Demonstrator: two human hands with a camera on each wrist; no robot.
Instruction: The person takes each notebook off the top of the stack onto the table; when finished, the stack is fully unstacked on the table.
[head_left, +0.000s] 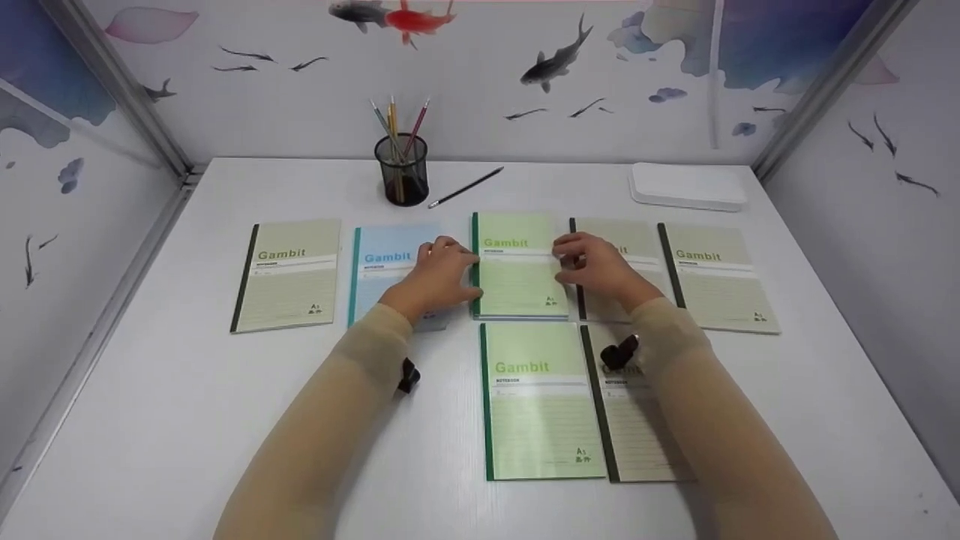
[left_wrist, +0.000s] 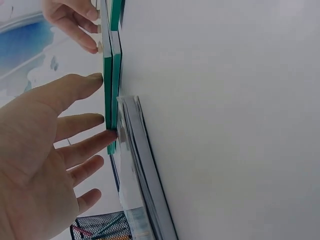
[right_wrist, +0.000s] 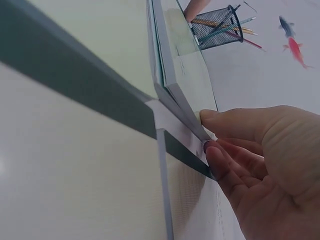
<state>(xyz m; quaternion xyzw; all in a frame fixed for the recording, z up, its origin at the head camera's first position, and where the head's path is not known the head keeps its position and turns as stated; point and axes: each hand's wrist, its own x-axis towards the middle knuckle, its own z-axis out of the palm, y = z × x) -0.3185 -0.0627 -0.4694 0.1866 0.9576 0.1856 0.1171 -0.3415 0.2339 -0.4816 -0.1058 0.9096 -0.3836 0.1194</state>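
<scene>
Left hand [head_left: 439, 274] lies with its fingers straight and spread, the tips pressed against the dark green spine edge of the green stack [head_left: 519, 264] in the middle of the back row; the left wrist view shows those fingers [left_wrist: 82, 120] flat against that edge. Right hand [head_left: 596, 266] meets the stack from the other side, its fingers curled at the open edge; the right wrist view shows the thumb and fingertips [right_wrist: 215, 150] pinching the lower corner of the covers there. The stack looks like two or more notebooks squared one on another, lying flat on the bench [head_left: 150, 420], just beside the blue notebook [head_left: 390, 270] and partly over a beige notebook [head_left: 637, 255] to the right.

Judging by this, the step in hand is squaring up the pile between both hands. The next move calls for even pressure from both sides so the edges line up, and for keeping the top notebook from sliding onto its neighbours. Two more notebooks [head_left: 540, 397] lie nearer the person, others at the row's ends, and a pen cup [head_left: 402, 171] stands behind.
</scene>
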